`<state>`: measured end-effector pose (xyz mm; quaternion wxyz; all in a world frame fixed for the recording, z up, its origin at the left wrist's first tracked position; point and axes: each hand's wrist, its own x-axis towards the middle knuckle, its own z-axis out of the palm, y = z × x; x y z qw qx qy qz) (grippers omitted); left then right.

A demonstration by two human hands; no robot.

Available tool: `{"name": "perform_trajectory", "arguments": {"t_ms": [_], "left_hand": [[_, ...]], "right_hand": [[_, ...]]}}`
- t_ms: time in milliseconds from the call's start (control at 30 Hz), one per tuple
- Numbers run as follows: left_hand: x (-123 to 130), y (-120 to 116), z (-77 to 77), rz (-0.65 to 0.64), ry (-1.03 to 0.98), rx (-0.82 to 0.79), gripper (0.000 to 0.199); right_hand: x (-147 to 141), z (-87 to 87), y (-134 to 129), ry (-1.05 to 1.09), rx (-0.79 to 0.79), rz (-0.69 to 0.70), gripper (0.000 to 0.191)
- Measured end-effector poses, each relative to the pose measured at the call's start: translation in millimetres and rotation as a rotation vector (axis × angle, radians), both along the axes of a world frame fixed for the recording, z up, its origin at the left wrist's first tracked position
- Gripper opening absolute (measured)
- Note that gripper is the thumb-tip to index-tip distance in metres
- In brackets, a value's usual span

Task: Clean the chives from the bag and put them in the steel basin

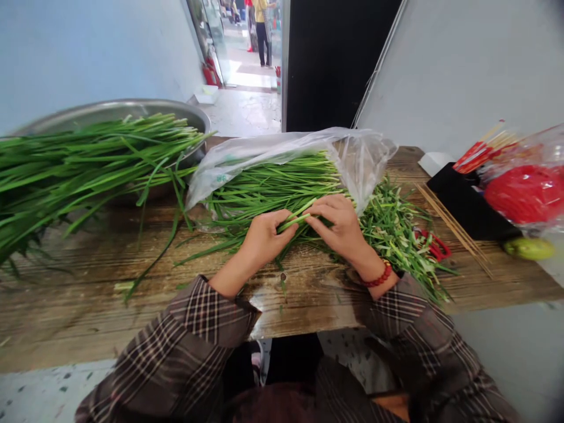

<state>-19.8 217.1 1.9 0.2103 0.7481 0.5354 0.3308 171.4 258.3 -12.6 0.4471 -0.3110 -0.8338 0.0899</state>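
A few garlic chive stems (pixel 296 220) stretch between my hands, their pale ends toward the right. My left hand (pixel 267 235) is closed around them, thumb and forefinger together. The fingertips of my right hand (pixel 338 223) pinch at the stem ends. Just behind both hands, a bundle of chives (pixel 277 182) lies in an opened clear plastic bag (pixel 259 154). Beside my right hand is a heap of loose chive trimmings and withered leaves (pixel 392 226). At the left, more long chives (pixel 83 158) fill a metal basin (pixel 145 106) and hang over its edge.
The wooden table (pixel 176 317) has stray leaves on it. On the right lie thin wooden sticks (pixel 458 229), a red-handled tool (pixel 434 244), a black box (pixel 471 202), a bag with red contents (pixel 524 194) and a yellow-green object (pixel 529 248). Beyond the doorway stands a person (pixel 263 32).
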Motion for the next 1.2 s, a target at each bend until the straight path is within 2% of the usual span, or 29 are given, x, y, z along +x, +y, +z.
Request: {"name": "perform_trajectory", "arguments": {"t_ms": [100,300,400,500,567,633,700,767,833,900,967,1100,1200], "left_hand": [[2,-1,0.0,-0.028,-0.022,0.025,0.019],[5,-1,0.9,-0.034,-0.032,0.018,0.026],[5,0,0.1,-0.002,0.005,0.050,0.026],[2,2,0.0,0.013,0.017,0.034,0.025],[0,3,1.3,0.052,-0.016,0.010,0.027],[-3,3,3.0,0.102,-0.073,-0.013,0.029],[-5,2,4.2,0.119,-0.133,-0.039,0.029],[-5,2,4.7,0.112,-0.179,-0.067,0.028],[-5,1,4.9,0.099,-0.196,-0.089,0.029],[-4,1,5.2,0.081,-0.184,-0.100,0.029],[-3,1,5.7,0.045,-0.166,-0.106,0.030],[-2,-1,6.7,-0.036,-0.156,-0.124,0.034],[-1,-2,7.4,-0.057,-0.162,-0.154,0.035]], "right_hand": [[-3,-3.9,1,-0.033,-0.015,0.011,0.011],[-11,-2.3,-4,0.096,-0.064,0.089,0.010],[-16,-3.7,-5,0.250,-0.222,0.118,0.017],[-13,-7.4,0,0.481,-0.426,0.037,0.022],[-5,-7.5,4,0.622,-0.489,-0.005,0.024],[5,-3.5,6,0.662,-0.521,0.029,0.027],[13,4.2,3,0.571,-0.530,0.119,0.033],[17,12.8,-1,0.389,-0.460,0.212,0.035],[16,18.7,-6,0.226,-0.311,0.232,0.025],[12,19.3,-8,0.124,-0.155,0.155,0.011],[8,14.9,-7,0.042,-0.044,0.058,0.012],[7,3.1,-2,-0.118,0.063,-0.019,0.011],[7,0.7,-1,-0.104,0.055,-0.012,0.012]]}}
